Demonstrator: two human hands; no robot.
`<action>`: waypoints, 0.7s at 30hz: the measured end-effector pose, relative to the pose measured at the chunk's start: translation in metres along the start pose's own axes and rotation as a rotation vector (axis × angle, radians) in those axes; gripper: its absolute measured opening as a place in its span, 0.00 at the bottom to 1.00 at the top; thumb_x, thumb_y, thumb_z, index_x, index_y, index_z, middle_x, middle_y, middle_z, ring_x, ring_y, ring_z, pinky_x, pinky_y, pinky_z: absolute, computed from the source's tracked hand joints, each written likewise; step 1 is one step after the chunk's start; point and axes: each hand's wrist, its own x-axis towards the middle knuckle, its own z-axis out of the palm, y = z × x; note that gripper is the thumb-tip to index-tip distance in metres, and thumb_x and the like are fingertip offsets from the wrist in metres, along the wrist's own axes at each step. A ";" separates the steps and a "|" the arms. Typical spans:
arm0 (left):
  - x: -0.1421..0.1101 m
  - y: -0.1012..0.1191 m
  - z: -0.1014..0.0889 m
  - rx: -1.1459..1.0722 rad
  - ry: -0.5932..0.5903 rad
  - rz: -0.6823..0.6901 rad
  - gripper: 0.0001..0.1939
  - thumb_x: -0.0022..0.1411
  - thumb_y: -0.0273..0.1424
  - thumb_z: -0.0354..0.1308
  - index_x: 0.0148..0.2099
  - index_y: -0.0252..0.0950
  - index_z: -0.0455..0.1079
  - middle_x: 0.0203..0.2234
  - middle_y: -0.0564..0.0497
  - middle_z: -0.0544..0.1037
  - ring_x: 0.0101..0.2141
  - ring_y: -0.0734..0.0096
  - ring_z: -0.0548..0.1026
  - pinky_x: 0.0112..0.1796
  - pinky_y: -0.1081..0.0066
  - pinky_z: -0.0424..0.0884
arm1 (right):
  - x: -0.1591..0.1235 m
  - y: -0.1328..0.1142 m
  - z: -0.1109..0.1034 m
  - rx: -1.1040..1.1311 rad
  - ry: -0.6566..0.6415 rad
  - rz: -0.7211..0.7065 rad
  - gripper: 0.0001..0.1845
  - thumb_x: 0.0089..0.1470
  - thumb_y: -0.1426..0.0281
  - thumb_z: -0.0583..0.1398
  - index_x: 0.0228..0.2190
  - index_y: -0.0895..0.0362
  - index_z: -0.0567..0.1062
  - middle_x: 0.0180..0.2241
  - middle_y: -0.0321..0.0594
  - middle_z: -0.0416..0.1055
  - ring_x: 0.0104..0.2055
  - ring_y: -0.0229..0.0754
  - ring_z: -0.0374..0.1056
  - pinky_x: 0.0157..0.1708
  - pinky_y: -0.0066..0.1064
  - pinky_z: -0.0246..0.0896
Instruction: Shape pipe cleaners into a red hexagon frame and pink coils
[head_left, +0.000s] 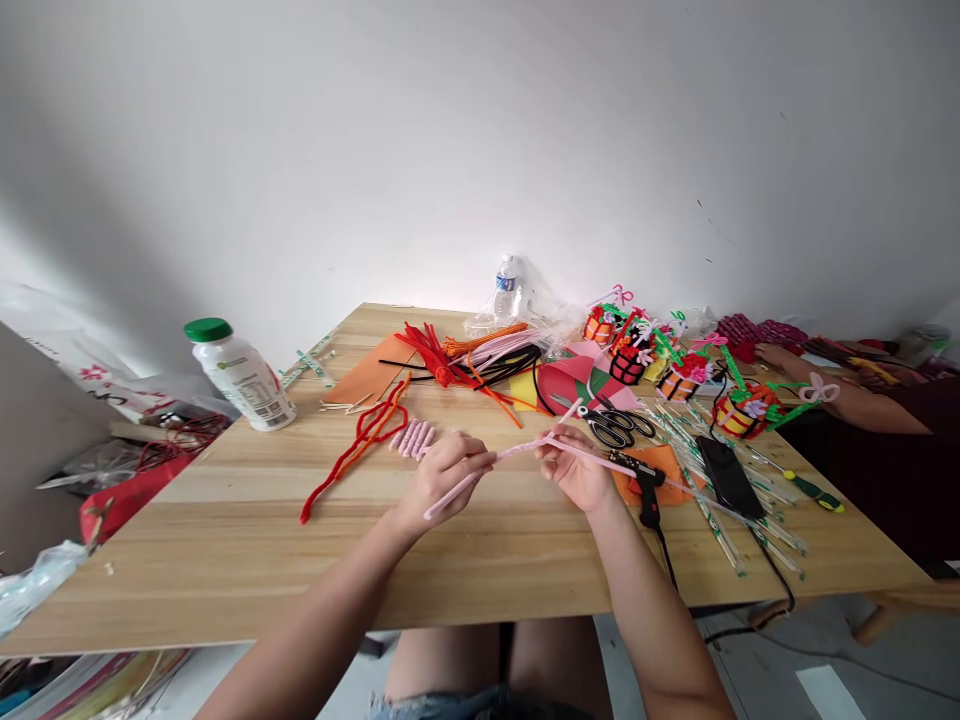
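Note:
A pale pink pipe cleaner (517,449) stretches between my two hands above the table, with a twisted stretch in the middle and loose ends sticking out. My left hand (452,474) pinches one side of it, its tail pointing down toward me. On the other side, my right hand (574,468) grips it near a fork where two ends spread apart. Just behind my left hand lies a pink coiled piece (412,438). Red and orange pipe cleaners (360,445) rest to the left of it. Black-handled scissors (611,428) lie beyond my right hand.
A white bottle with green cap (240,375) stands at left. Pipe cleaner bundles (480,355), a water bottle (506,285) and small flower baskets (675,378) are farther back. To the right lie a glue gun (646,485), phone (726,478), screwdriver (814,490) and a co-worker's arm (840,390).

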 end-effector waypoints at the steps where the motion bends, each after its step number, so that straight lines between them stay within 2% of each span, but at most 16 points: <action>1: 0.000 0.000 -0.001 -0.014 -0.018 -0.019 0.10 0.62 0.25 0.51 0.43 0.37 0.71 0.33 0.46 0.75 0.36 0.68 0.72 0.40 0.64 0.68 | -0.001 -0.001 0.000 0.008 -0.001 0.010 0.09 0.43 0.66 0.66 0.30 0.54 0.76 0.33 0.38 0.75 0.29 0.40 0.72 0.17 0.24 0.62; 5: -0.002 -0.004 -0.004 -0.102 -0.111 -0.093 0.11 0.62 0.27 0.51 0.43 0.40 0.73 0.35 0.46 0.76 0.40 0.65 0.72 0.42 0.62 0.66 | -0.004 0.001 0.001 -0.126 -0.013 0.042 0.13 0.42 0.63 0.68 0.31 0.55 0.76 0.31 0.38 0.74 0.28 0.39 0.71 0.16 0.24 0.62; 8: -0.001 -0.004 -0.005 -0.229 -0.062 -0.270 0.08 0.61 0.32 0.53 0.37 0.38 0.74 0.33 0.45 0.76 0.37 0.65 0.72 0.40 0.63 0.67 | -0.006 0.004 -0.002 -0.420 -0.049 -0.031 0.13 0.44 0.66 0.67 0.34 0.57 0.77 0.28 0.39 0.74 0.26 0.40 0.71 0.19 0.27 0.65; 10: 0.001 -0.003 -0.004 -0.358 0.004 -0.539 0.10 0.59 0.36 0.56 0.31 0.36 0.73 0.26 0.47 0.75 0.29 0.69 0.72 0.33 0.68 0.68 | -0.006 0.005 -0.006 -0.706 -0.052 -0.181 0.10 0.50 0.66 0.63 0.35 0.58 0.77 0.25 0.39 0.74 0.23 0.38 0.69 0.21 0.29 0.67; 12: 0.003 -0.004 -0.005 -0.593 -0.004 -0.897 0.14 0.56 0.38 0.58 0.25 0.33 0.70 0.18 0.51 0.70 0.18 0.77 0.65 0.20 0.75 0.62 | -0.006 0.006 -0.010 -0.996 -0.066 -0.416 0.09 0.55 0.69 0.58 0.35 0.56 0.78 0.26 0.40 0.75 0.24 0.38 0.70 0.27 0.32 0.69; 14: 0.007 -0.007 -0.005 -0.935 -0.080 -1.225 0.14 0.54 0.37 0.60 0.24 0.32 0.67 0.14 0.55 0.65 0.11 0.84 0.56 0.12 0.79 0.50 | -0.007 0.004 -0.013 -1.216 -0.112 -0.658 0.12 0.57 0.73 0.55 0.37 0.53 0.79 0.32 0.42 0.76 0.31 0.40 0.72 0.34 0.35 0.70; 16: 0.009 -0.011 -0.007 -1.280 -0.168 -1.447 0.12 0.54 0.33 0.59 0.24 0.30 0.65 0.12 0.59 0.61 0.08 0.88 0.50 0.10 0.81 0.44 | -0.009 0.001 -0.013 -1.342 -0.159 -0.814 0.15 0.57 0.76 0.54 0.40 0.52 0.78 0.36 0.43 0.77 0.38 0.43 0.72 0.38 0.37 0.70; 18: 0.010 -0.015 -0.008 -1.538 -0.246 -1.555 0.10 0.55 0.29 0.56 0.25 0.30 0.64 0.11 0.61 0.58 0.07 0.90 0.46 0.09 0.83 0.42 | -0.013 -0.003 -0.011 -1.393 -0.166 -0.911 0.15 0.56 0.77 0.55 0.42 0.52 0.77 0.38 0.44 0.76 0.40 0.45 0.72 0.39 0.38 0.70; 21: 0.009 -0.013 -0.008 -1.721 -0.338 -1.514 0.11 0.59 0.28 0.52 0.24 0.29 0.63 0.10 0.62 0.57 0.06 0.89 0.47 0.09 0.83 0.43 | -0.017 -0.003 -0.008 -1.348 -0.115 -0.983 0.15 0.55 0.77 0.57 0.42 0.52 0.78 0.39 0.44 0.76 0.41 0.46 0.72 0.40 0.38 0.70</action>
